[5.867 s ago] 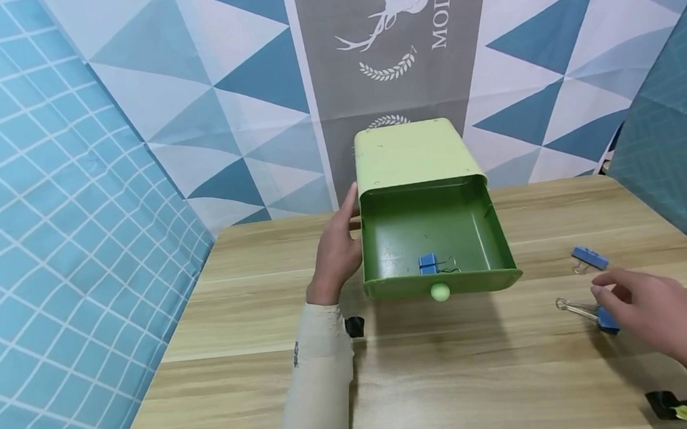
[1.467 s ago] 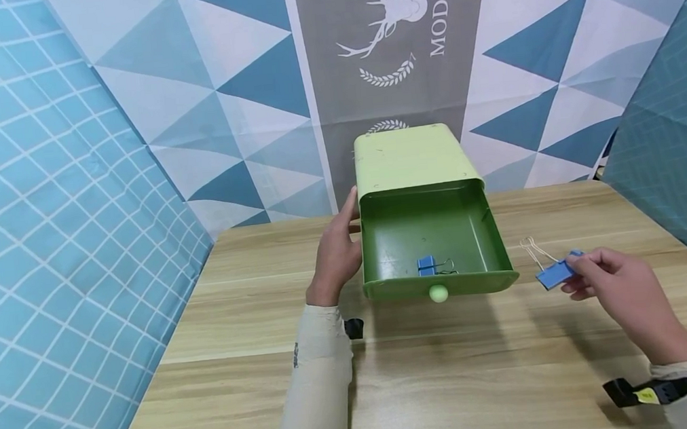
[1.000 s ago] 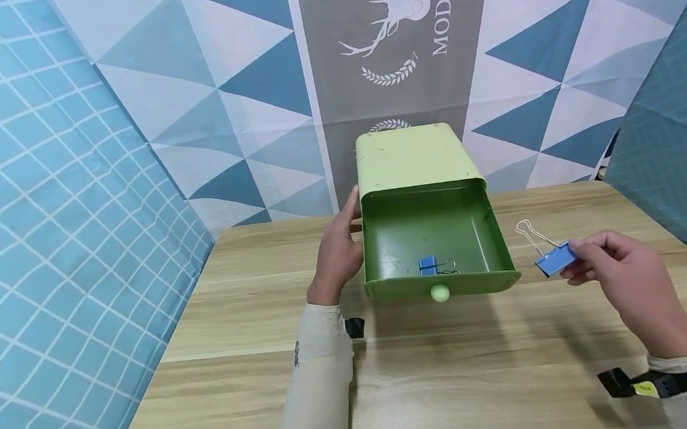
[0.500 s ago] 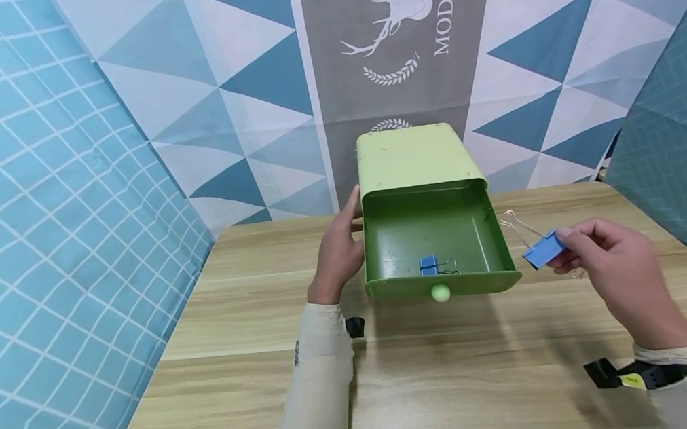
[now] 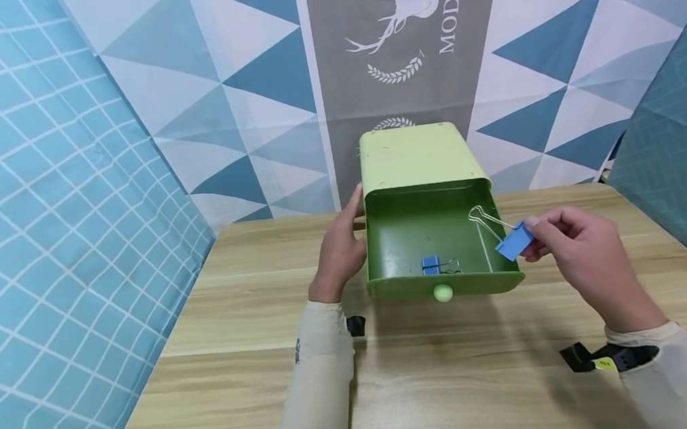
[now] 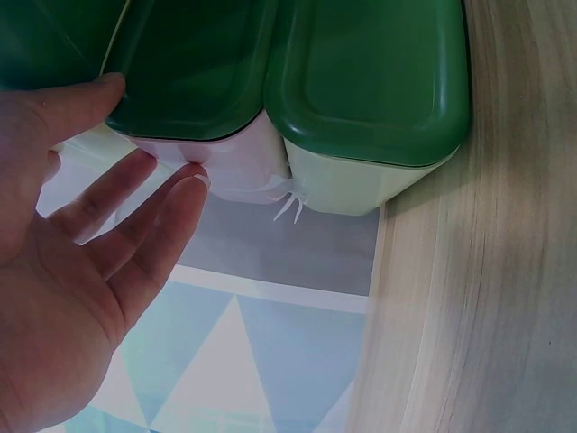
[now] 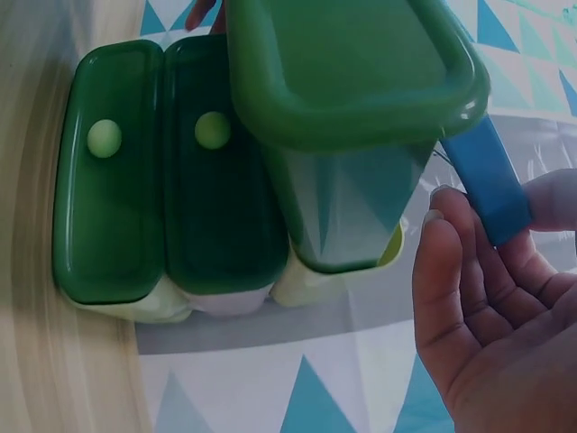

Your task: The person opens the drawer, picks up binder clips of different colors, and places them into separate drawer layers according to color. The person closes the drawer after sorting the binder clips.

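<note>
A light green drawer unit (image 5: 421, 156) stands on the wooden table, its top green drawer (image 5: 403, 233) pulled out. Inside that drawer, near the front, lies a small blue binder clip (image 5: 430, 265). My left hand (image 5: 337, 252) rests against the unit's left side; in the left wrist view its fingers (image 6: 149, 239) are extended. My right hand (image 5: 586, 258) pinches a larger blue binder clip (image 5: 514, 241) between thumb and fingers. The clip is above the drawer's right edge, wire handles pointing left over the inside. The right wrist view shows this blue clip (image 7: 491, 180) edge-on beside the drawer.
Below the open drawer, two closed drawers with round knobs (image 7: 105, 138) show in the right wrist view. A patterned cloth (image 5: 265, 92) hangs behind the table (image 5: 258, 358), with a blue grid cloth (image 5: 32, 235) at left.
My right hand was at the clips on the table; it has picked up one and carried it left to the drawer's right edge. The left hand stays against the unit.
</note>
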A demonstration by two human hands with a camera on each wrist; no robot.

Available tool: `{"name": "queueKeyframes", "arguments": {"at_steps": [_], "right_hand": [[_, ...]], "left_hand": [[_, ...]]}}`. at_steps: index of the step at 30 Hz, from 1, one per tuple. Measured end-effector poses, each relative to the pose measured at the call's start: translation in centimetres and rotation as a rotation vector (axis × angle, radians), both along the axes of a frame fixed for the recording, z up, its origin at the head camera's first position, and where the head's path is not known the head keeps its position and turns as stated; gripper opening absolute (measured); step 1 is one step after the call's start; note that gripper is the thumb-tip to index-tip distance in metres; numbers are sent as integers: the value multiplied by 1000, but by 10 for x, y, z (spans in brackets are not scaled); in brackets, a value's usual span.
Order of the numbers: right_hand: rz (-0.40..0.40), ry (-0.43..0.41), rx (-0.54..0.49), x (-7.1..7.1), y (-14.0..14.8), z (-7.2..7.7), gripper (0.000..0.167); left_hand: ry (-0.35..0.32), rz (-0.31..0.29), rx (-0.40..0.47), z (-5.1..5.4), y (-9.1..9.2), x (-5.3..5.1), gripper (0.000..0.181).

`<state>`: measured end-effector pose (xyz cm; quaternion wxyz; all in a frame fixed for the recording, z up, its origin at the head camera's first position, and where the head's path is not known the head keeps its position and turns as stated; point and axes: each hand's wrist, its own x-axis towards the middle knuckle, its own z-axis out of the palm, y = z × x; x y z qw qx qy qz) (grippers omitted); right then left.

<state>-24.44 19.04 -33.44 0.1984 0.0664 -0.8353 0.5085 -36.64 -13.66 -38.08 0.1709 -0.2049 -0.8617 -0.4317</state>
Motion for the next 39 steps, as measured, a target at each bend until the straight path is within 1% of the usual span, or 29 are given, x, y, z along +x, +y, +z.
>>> {"name": "queueKeyframes", "arguments": {"at_steps": [4, 7, 10, 14, 21, 26, 28, 35, 39], "right_hand": [[10, 5, 25, -2, -6, 3, 27], [2, 6, 47, -4, -11, 4, 28], [-3, 7, 48, -5, -14, 4, 29], [-3, 15, 49, -8, -16, 5, 29], [2, 38, 77, -11, -18, 7, 28], [8, 38, 98, -13, -19, 9, 28], [20, 37, 116, -15, -20, 11, 27], [92, 62, 227, -23, -24, 17, 25], [98, 63, 283, -26, -28, 20, 27]], "left_hand": [[-1, -6, -2, 0, 1, 0, 95], [-7, -7, -3, 0, 1, 0, 95], [-10, -5, -3, 0, 1, 0, 95], [-12, 3, -6, 0, 1, 1, 95], [-9, 7, -11, 1, 1, 1, 95], [-11, 9, -10, 1, 1, 1, 95], [-12, 9, -8, 1, 1, 1, 95], [-14, 11, -9, 1, 1, 1, 94], [-12, 11, -11, 1, 0, 1, 94]]}}
